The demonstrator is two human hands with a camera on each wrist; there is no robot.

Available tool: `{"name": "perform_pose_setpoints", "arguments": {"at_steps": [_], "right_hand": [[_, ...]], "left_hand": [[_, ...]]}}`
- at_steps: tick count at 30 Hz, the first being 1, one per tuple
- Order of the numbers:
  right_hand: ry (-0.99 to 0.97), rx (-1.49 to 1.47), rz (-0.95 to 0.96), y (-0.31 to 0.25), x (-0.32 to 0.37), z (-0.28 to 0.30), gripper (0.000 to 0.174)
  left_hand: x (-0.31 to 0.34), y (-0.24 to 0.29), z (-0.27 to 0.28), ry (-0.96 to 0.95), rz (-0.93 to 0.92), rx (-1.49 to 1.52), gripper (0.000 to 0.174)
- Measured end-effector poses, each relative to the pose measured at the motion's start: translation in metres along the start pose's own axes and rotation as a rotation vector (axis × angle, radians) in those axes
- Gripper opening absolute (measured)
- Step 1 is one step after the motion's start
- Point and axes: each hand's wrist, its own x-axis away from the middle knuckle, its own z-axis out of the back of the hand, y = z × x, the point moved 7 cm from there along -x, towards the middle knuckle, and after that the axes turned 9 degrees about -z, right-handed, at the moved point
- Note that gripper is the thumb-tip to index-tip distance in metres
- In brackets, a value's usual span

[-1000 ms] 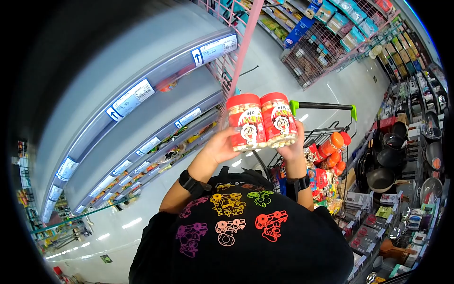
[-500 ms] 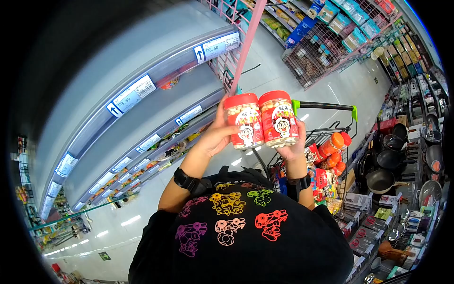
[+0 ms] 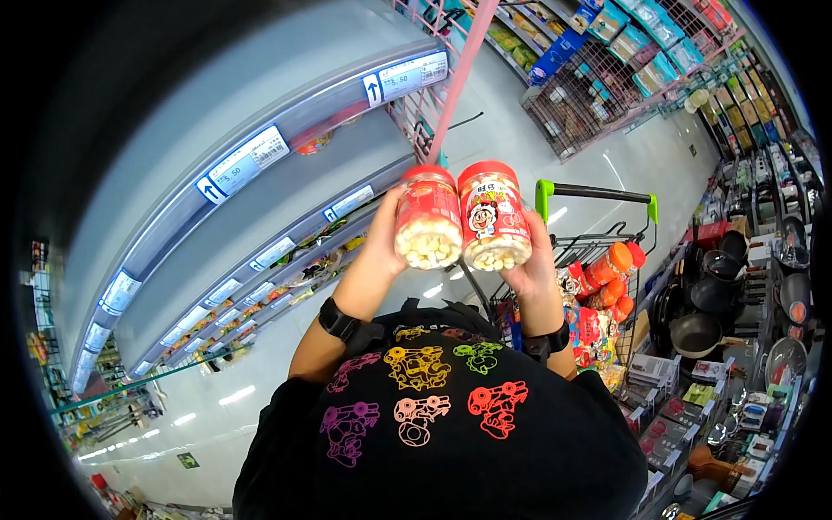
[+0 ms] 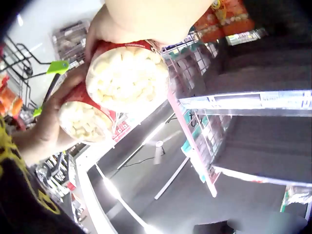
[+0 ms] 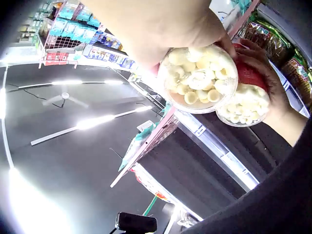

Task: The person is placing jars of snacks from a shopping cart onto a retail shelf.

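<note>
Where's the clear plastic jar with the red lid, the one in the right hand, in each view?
Head: clear red-lidded plastic jar, just right of centre.
Left wrist: left side, mid-height, below-left of the larger-looking jar.
Right wrist: upper half, right of centre.
Shared landmark: pink metal post.

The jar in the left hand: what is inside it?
Small pale round pieces show through the clear bottom of the jar in the left hand. What lies behind the red label is covered.

Head view looks down; 2 wrist views face up, close beneath the same jars [image 5: 199,80].
</note>
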Motion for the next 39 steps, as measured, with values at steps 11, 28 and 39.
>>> {"name": "perform_pose_setpoints", "arguments": {"at_steps": [11, 28, 39], "right_hand": [[-0.006, -0.024, -0.132, 0.009, -0.008, 0.011, 0.047], [0.052, 0.071, -0.161, 0.019, -0.013, 0.014, 0.051], [0.082, 0.021, -0.227, 0.023, -0.014, 0.014, 0.049]], "left_hand": [[-0.003, -0.014, 0.019, 0.107, -0.016, 0.13, 0.044], [-0.002, -0.024, 0.028, 0.096, -0.039, 0.306, 0.047], [-0.015, -0.016, 0.041, 0.096, -0.241, 0.303, 0.048]]}}
